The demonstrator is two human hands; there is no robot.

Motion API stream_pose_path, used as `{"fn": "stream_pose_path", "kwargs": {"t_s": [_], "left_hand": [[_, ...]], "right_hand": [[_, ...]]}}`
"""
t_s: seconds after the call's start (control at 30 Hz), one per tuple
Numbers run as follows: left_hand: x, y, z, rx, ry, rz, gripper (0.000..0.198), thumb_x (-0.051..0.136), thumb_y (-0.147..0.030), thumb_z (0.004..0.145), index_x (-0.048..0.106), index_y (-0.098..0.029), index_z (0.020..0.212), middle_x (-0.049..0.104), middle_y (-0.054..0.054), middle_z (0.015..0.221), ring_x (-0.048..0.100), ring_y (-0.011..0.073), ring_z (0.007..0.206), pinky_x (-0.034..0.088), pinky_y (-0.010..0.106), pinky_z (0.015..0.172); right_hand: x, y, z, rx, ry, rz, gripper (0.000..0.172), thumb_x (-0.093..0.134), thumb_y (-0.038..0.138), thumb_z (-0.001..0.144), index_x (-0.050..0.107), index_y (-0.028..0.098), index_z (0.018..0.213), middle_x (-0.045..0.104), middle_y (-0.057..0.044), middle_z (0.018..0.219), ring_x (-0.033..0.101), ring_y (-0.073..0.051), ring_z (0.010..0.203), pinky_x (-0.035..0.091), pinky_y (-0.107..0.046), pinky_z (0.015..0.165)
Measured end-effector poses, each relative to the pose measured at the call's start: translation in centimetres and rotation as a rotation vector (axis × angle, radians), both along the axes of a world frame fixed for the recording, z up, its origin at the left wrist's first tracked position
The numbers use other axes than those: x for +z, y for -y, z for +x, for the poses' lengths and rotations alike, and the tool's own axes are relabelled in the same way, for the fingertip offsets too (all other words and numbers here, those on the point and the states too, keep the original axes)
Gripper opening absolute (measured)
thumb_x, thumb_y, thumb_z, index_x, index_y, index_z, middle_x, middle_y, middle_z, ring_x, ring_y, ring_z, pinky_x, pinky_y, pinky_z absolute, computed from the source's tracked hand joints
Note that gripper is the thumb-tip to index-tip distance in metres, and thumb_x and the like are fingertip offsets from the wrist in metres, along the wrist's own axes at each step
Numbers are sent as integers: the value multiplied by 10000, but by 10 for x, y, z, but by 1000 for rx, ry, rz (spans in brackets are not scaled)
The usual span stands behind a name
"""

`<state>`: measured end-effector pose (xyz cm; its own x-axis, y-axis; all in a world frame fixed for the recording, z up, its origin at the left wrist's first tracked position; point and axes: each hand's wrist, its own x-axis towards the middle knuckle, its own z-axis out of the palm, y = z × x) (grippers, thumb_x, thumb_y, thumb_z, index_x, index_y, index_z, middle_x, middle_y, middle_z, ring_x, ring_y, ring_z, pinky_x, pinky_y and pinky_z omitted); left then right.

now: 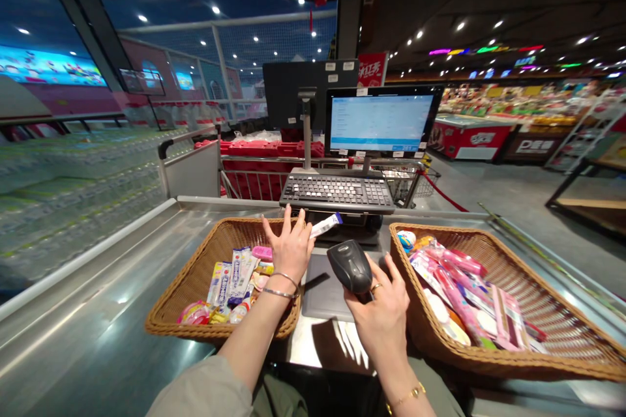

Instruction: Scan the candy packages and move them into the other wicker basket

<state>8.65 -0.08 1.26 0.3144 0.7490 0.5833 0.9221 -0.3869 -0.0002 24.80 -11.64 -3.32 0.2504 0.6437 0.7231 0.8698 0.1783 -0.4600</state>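
My left hand (pixel 292 249) is over the right part of the left wicker basket (pixel 169 296). It pinches a slim white packet with a blue end (pixel 325 226) by the thumb, the other fingers spread. The packet points right, below the keyboard. My right hand (pixel 384 306) is wrapped round a black handheld barcode scanner (pixel 350 266), its head tilted toward the packet; the handle is mostly hidden. Similar blue-and-white packets (pixel 238 273) and a pink round-wrapped item (pixel 194 313) lie in the left basket.
The right wicker basket (pixel 577 313) holds several pink packaged items (pixel 460 293). Between the baskets lies a grey flat plate (pixel 325 300) on the metal counter (pixel 102 313). Behind stand a keyboard (pixel 337 190), a lit monitor (pixel 381 120) and a shopping cart (pixel 254 182).
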Motion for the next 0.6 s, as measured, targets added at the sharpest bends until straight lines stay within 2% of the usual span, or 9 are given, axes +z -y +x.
{"fn": "stream_pose_path", "kwargs": {"t_s": [0.23, 0.6], "left_hand": [[-3, -2, 0, -34, 74, 94, 233, 556, -285, 904, 693, -275, 1093, 571, 53, 1407, 292, 348, 1451, -139, 760, 1091], [-2, -2, 1, -45, 85, 139, 208, 570, -279, 903, 703, -266, 1062, 593, 63, 1379, 302, 347, 1446, -153, 753, 1089]], "right_hand": [[-1, 0, -1, 4, -2, -33, 238, 656, 291, 770, 702, 237, 997, 656, -49, 1264, 391, -341, 1352, 349, -553, 1018], [0, -1, 0, -16, -7, -26, 260, 653, 306, 763, 704, 230, 1007, 651, -61, 1272, 406, -351, 1336, 355, -552, 1001]]}}
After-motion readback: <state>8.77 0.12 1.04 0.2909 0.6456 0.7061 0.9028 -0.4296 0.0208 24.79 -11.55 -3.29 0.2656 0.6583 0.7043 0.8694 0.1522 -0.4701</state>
